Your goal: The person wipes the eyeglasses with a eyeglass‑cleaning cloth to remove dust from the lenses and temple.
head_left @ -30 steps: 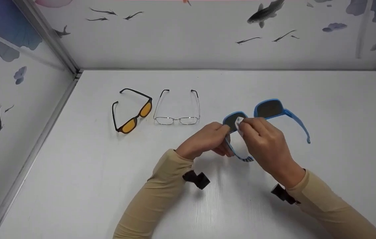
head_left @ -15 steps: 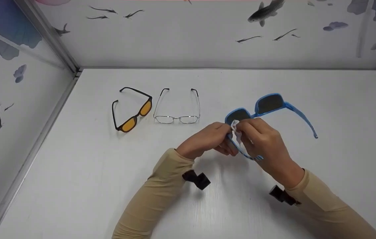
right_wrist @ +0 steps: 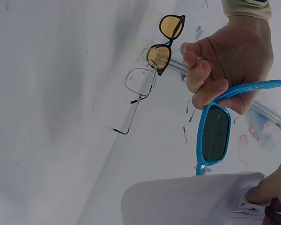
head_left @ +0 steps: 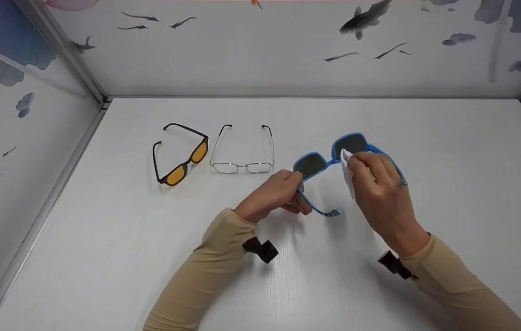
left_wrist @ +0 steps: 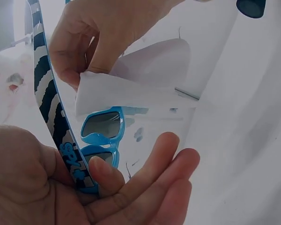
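Observation:
Blue-framed sunglasses (head_left: 310,166) with dark lenses are held up over the table, arms unfolded. My left hand (head_left: 272,193) pinches them at the left hinge, between thumb and fingers. In the left wrist view a black-and-white patterned temple arm (left_wrist: 51,89) rises from that grip. My right hand (head_left: 382,197) pinches a white cloth (head_left: 348,172), whose tip lies against the right lens in the head view. Seen from the right wrist, the cloth (right_wrist: 178,199) hangs wide below the near lens. Part of the right lens and right temple arm is hidden behind my right hand.
Black-framed glasses with orange lenses (head_left: 177,175) lie at the left on the white table (head_left: 104,257). Beside them are thin metal-framed clear glasses (head_left: 242,167), arms pointing back. Patterned panels (head_left: 251,55) wall the table at the back and left.
My right hand has moved with the cloth from the left lens across to the right lens. The sunglasses and left hand have shifted slightly left in view.

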`<state>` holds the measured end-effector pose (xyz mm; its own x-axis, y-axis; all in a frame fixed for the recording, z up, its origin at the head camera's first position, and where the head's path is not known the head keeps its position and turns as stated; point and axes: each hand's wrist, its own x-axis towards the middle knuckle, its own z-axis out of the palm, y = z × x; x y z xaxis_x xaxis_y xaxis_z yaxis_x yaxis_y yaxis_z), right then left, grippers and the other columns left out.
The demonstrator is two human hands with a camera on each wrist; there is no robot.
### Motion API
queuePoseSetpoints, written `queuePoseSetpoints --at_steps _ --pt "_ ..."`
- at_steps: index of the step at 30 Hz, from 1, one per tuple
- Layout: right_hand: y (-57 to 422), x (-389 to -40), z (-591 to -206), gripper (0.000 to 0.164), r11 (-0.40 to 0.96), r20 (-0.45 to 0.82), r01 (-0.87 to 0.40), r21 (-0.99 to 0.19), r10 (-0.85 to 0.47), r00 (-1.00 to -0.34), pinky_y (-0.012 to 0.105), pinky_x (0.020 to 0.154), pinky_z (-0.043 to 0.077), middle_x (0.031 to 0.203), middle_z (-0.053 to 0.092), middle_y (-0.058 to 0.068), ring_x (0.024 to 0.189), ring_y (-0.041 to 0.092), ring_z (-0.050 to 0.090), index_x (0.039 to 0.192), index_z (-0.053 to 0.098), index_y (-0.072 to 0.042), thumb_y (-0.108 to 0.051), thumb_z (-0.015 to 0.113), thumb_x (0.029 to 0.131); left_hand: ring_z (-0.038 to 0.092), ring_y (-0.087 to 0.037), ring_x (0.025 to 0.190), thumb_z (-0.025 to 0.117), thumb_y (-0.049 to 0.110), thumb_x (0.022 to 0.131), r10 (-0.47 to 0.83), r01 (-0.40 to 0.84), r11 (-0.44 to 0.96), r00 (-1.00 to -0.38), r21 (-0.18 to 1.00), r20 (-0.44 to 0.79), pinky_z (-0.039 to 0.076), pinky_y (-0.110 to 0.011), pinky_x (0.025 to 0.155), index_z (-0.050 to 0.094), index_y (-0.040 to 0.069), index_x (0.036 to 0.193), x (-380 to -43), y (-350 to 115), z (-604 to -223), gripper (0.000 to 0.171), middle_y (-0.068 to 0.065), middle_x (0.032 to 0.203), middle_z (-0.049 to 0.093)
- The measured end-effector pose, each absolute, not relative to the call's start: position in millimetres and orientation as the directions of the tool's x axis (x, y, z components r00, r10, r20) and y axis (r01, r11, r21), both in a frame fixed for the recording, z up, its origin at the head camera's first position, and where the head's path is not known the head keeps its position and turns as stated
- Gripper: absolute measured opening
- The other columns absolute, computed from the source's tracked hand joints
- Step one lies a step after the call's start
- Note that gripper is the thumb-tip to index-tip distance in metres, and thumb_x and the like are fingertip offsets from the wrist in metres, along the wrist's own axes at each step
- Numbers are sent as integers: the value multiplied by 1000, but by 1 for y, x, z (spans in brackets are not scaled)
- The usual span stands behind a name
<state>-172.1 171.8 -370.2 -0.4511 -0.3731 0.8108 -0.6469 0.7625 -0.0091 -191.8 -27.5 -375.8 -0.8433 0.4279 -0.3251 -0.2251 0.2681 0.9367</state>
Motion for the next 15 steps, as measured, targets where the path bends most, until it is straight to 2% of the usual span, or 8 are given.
queuePoseSetpoints --at_steps 7,11,15 --pt "164 -191 -368 16 857 855 -514 -26 -247 -456 51 71 55 94 63 26 83 40 64 99 61 9 14 65 84 68 -19 65 32 16 97 369 -203 264 -882 943 -293 56 -30 64 56 -1 83 -182 -12 -375 33 -13 68 69" --pt "163 -196 -361 13 814 833 -574 -94 -252 -493 51 72 55 93 63 24 84 39 66 96 62 7 13 63 85 69 -19 66 32 17 97 338 -175 237 -907 956 -250 56 -30 65 55 2 81 -180 -7 -372 32 -11 68 69" --pt "167 -190 -359 13 784 755 -606 -135 -315 -576 45 69 57 89 62 22 80 36 67 94 62 5 14 64 84 69 -20 66 32 16 98 317 -148 204 -925 968 -208 56 -30 65 54 5 79 -180 -12 -370 31 -14 71 69"
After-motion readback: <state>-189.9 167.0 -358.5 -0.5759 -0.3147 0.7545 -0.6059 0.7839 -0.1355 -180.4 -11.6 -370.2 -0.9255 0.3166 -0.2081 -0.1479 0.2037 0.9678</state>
